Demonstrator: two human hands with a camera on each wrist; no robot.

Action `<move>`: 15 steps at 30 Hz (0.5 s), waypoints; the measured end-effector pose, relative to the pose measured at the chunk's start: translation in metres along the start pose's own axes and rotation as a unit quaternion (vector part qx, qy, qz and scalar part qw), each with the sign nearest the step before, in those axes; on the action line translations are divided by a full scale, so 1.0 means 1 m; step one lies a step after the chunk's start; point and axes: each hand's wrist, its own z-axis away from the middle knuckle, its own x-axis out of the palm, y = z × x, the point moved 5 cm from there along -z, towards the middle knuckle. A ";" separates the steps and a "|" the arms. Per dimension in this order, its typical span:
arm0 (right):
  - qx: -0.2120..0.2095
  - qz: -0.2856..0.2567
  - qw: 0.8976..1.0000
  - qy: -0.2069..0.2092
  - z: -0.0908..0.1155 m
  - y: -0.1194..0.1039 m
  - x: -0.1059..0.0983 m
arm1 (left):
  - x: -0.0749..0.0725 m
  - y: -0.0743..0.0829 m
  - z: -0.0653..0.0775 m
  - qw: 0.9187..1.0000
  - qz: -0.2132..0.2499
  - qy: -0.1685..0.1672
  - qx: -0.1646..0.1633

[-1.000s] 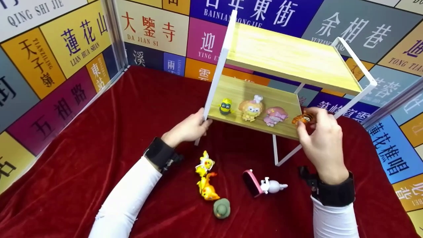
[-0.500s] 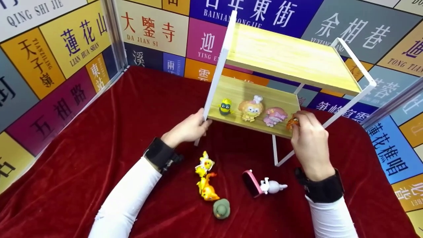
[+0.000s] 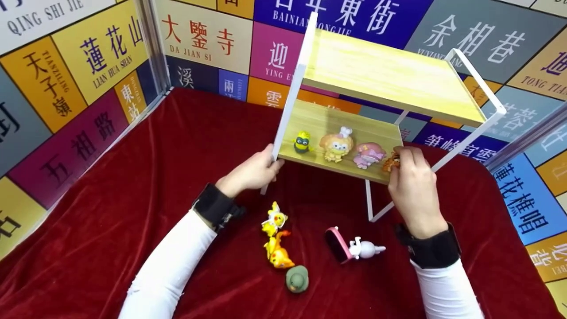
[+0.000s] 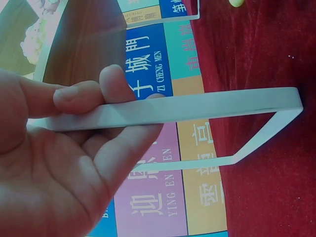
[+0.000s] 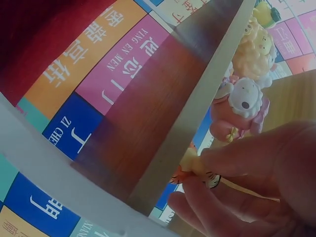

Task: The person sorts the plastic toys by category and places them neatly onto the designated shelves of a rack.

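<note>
My right hand (image 3: 414, 190) pinches a small orange tiger figurine (image 3: 391, 162) at the right end of the lower board of a two-tier shelf (image 3: 385, 75). Its fingers cover part of the figurine, whose striped orange body (image 5: 186, 165) shows between thumb and fingers in the right wrist view. Left of it on that board stand a pink-and-purple figurine (image 3: 369, 155), a yellow figurine with a chef's hat (image 3: 337, 145) and a Minion figurine (image 3: 302, 142). My left hand (image 3: 250, 173) grips the shelf's white left leg (image 4: 222, 107), thumb and fingers curled round the flat bar.
On the red velvet cloth (image 3: 199, 274) lie a yellow chick-like figurine (image 3: 274, 220), an orange-yellow figurine (image 3: 278, 253), a green duck (image 3: 297, 279) and a grey-white figurine (image 3: 365, 249) with a pink-edged dark piece (image 3: 338, 246). Printed wall panels (image 3: 199, 40) stand behind the shelf.
My right hand has moved left with the tiger figurine, bringing it closer to the pink-and-purple one on the lower board. The left hand has stayed on the leg.
</note>
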 end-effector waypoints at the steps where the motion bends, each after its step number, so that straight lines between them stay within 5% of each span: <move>1: -0.002 0.000 1.000 -0.001 0.000 0.000 0.000 | 0.000 0.000 0.000 1.000 -0.001 0.001 0.000; 15: -0.039 0.023 0.999 0.021 0.009 -0.012 -0.009 | 0.000 0.000 -0.001 1.000 -0.006 0.001 0.002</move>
